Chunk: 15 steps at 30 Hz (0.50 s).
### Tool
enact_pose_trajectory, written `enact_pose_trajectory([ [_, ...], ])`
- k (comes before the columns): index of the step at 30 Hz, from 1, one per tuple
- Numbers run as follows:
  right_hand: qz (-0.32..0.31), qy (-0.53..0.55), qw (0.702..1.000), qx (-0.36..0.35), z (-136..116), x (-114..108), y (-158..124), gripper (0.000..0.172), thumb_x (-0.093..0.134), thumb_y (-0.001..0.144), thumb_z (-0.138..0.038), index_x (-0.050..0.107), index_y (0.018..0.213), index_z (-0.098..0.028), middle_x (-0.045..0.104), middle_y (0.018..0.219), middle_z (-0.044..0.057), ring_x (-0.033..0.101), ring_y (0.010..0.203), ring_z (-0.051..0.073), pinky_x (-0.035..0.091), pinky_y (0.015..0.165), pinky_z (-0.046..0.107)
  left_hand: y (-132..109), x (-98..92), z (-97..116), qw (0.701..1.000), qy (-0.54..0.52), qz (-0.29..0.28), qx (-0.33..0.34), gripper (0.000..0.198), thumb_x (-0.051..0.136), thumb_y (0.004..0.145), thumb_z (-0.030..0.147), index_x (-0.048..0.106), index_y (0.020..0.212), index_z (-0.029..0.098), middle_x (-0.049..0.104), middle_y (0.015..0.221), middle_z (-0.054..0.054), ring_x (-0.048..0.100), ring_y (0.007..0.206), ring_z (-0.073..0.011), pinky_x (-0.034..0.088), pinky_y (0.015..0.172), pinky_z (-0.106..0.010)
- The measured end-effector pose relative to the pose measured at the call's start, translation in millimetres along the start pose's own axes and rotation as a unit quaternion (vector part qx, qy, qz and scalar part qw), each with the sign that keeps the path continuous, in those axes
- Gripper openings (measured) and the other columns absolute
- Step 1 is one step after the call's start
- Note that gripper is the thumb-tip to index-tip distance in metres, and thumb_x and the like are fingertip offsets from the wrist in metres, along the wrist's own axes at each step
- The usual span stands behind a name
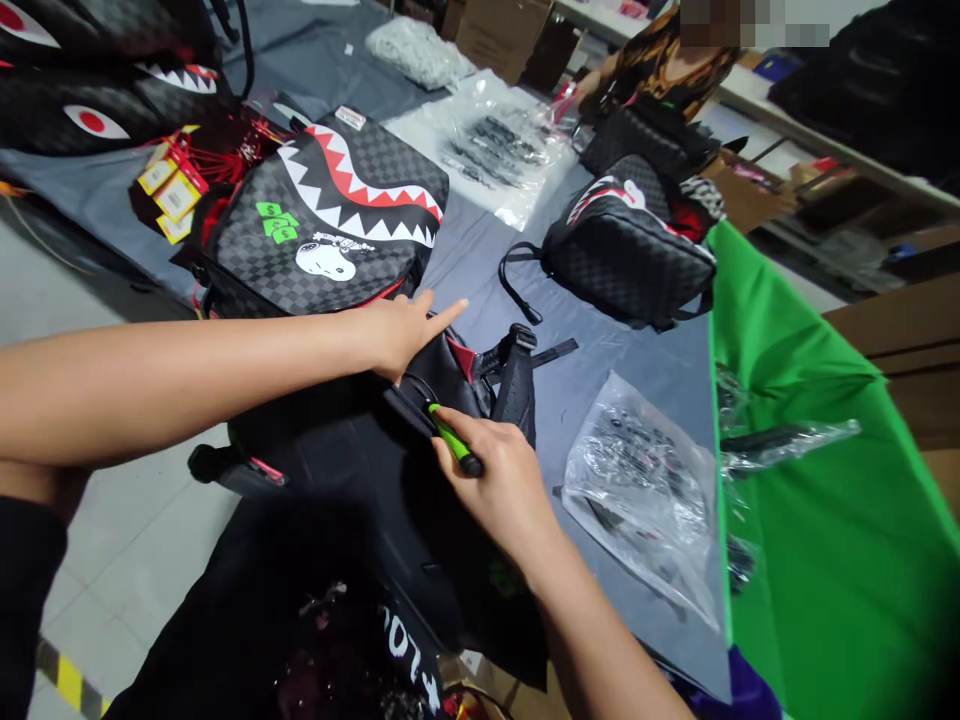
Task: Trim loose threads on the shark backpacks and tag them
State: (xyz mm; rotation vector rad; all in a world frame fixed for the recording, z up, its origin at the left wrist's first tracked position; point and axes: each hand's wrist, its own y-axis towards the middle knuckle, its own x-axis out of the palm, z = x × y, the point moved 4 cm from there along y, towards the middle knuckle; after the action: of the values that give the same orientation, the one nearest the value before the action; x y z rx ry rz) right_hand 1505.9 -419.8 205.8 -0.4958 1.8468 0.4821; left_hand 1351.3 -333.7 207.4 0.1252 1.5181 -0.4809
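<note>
My left hand (405, 330) rests on the upper part of a black backpack (322, 440) at the table's near edge. Its index finger points out to the right, apart from the other fingers, some of which are hidden. In my right hand (499, 475) is a tool with a green-and-black handle (454, 438). Its far end meets the black bag just below my left hand, and I cannot make out its tip. A padded strap with a buckle (521, 345) lies beside the bag. Just beyond my left hand sits a checkered backpack (300, 210) with a shark-mouth print and a white cartoon dog.
Another checkered backpack (630, 240) stands at the right. Clear plastic bags (641, 480) lie nearer and at the back. Red-and-yellow tags (176, 190) are bunched at left, near shark-eyed bags (105, 90). Green cloth (817, 480) hangs at right. A person (667, 65) stands across.
</note>
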Motion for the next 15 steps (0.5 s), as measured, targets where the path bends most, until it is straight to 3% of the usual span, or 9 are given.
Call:
enact_pose_trajectory([
  [4, 0.021, 0.046, 0.999, 0.017, -5.7, 14.9, 4.5, 0.028, 0.058, 0.088, -0.022, 0.069, 0.113, -0.017, 0.076, 0.097, 0.007, 0.072, 0.086, 0.023, 0.052, 0.082, 0.035, -2.2, 11.9, 3.6, 0.997, 0.042, 0.062, -0.003, 0.139, 0.087, 0.055, 0.032, -0.011, 0.154, 0.028, 0.028, 0.152, -0.022, 0.054, 0.113, -0.0355, 0.05, 0.083, -0.038],
  [8, 0.034, 0.046, 0.998, 0.022, -3.0, 18.2, 2.8, 0.028, 0.058, 0.088, -0.023, 0.068, 0.114, -0.017, 0.076, 0.1, 0.008, 0.072, 0.087, 0.024, 0.053, 0.08, 0.035, -3.4, 19.1, 0.6, 0.993, 0.065, 0.092, 0.027, 0.128, 0.082, 0.063, 0.033, -0.007, 0.154, 0.026, 0.039, 0.145, -0.02, 0.058, 0.106, -0.0311, 0.049, 0.083, -0.034],
  [15, 0.05, -0.001, 0.999, 0.012, 1.7, 16.6, -1.4, 0.028, 0.058, 0.089, -0.023, 0.067, 0.115, -0.02, 0.076, 0.102, 0.005, 0.071, 0.088, 0.023, 0.052, 0.08, 0.033, -12.2, 18.3, -2.0, 0.995, 0.038, 0.086, 0.015, 0.103, 0.068, 0.078, 0.025, 0.0, 0.155, 0.029, 0.019, 0.158, -0.017, 0.054, 0.118, -0.0293, 0.046, 0.092, -0.034],
])
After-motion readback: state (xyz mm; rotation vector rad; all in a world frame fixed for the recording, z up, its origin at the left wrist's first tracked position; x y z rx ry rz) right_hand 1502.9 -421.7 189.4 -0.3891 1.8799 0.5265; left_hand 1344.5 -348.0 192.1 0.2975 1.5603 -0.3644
